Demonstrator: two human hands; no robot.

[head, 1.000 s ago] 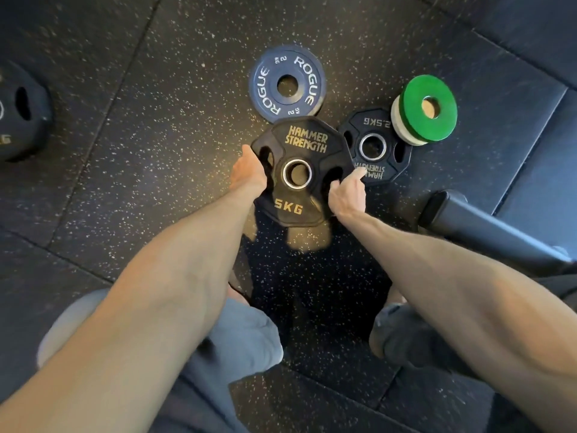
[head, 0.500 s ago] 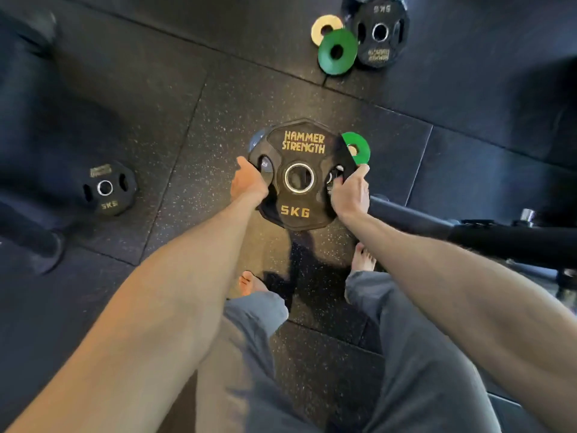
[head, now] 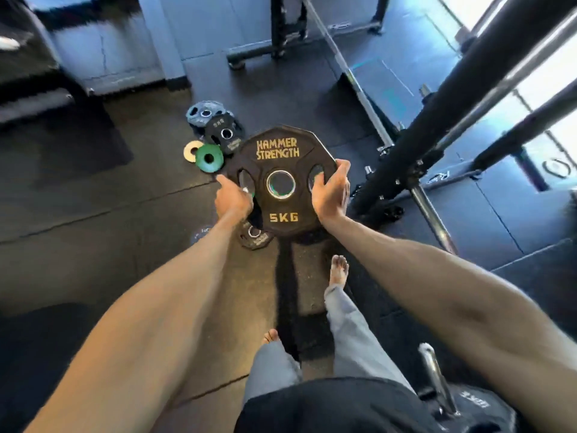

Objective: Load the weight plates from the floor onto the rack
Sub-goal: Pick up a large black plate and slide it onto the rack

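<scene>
the big plate (head: 278, 151) is up off the floor (head: 93, 214), held out in front by both hands. the left hand (head: 232, 198) and the right hand (head: 329, 192) each grip one side of it, with the fingers (head: 342, 170) curled round its edge. it is not on the rack (head: 406, 157) yet, and a green plate (head: 209, 157), a cream plate (head: 191, 149) and a black plate (head: 224, 134) lie on the floor, so i think most of the job is left.
</scene>
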